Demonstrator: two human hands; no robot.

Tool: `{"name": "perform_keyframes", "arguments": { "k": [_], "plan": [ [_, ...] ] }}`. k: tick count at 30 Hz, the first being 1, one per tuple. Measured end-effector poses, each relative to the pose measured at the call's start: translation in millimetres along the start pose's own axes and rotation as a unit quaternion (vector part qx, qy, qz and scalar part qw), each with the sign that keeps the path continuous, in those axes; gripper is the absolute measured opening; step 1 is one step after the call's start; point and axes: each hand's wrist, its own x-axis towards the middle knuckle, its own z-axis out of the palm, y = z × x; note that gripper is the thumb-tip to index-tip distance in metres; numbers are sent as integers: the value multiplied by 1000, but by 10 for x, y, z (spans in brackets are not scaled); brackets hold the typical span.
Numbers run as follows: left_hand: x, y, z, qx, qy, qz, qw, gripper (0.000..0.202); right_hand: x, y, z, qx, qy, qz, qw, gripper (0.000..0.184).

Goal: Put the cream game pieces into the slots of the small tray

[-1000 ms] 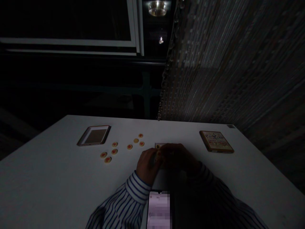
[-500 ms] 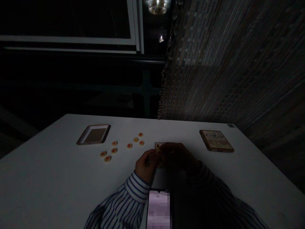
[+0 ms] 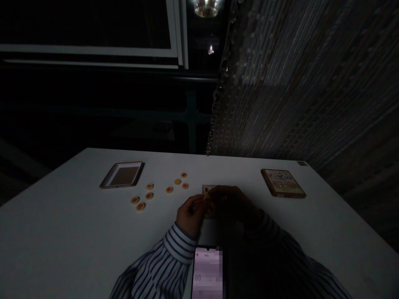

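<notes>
The scene is very dark. My left hand (image 3: pixel 189 214) rests on the white table (image 3: pixel 62 241) with its fingers curled toward a small box (image 3: pixel 208 189) just past the hands. My right hand (image 3: pixel 232 203) lies in deep shadow, closed over the same spot; what either hand holds is hidden. Several round tan game pieces (image 3: pixel 149 195) with red marks lie scattered on the table to the left of my hands. Both arms wear striped sleeves.
An open shallow box tray (image 3: pixel 122 175) sits at the back left. A printed box lid (image 3: pixel 282 183) lies at the back right. A lit phone (image 3: pixel 208 272) hangs near my chest. A beaded curtain (image 3: pixel 296 83) hangs behind the table.
My left hand has shifted slightly, its fingers curling a little closer against the right hand. Nothing else on the table has moved.
</notes>
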Motion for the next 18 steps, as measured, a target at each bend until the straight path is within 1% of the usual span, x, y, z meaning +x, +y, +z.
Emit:
{"name": "perform_keyframes", "arguments": {
  "k": [5,10,13,18],
  "plan": [
    [-5,11,4,3,-2,7,1000,27,-5,-43,-13,-8,-11,15,1000,14],
    [-6,27,6,24,8,11,1000,27,5,-54,-51,-51,-2,-21,998,15],
    [-9,20,-3,34,4,8,999,27,11,-45,-56,-76,5,-27,997,16],
    [-4,-29,-29,56,-9,19,998,27,5,18,-53,-74,5,-46,996,18]
  ]
}}
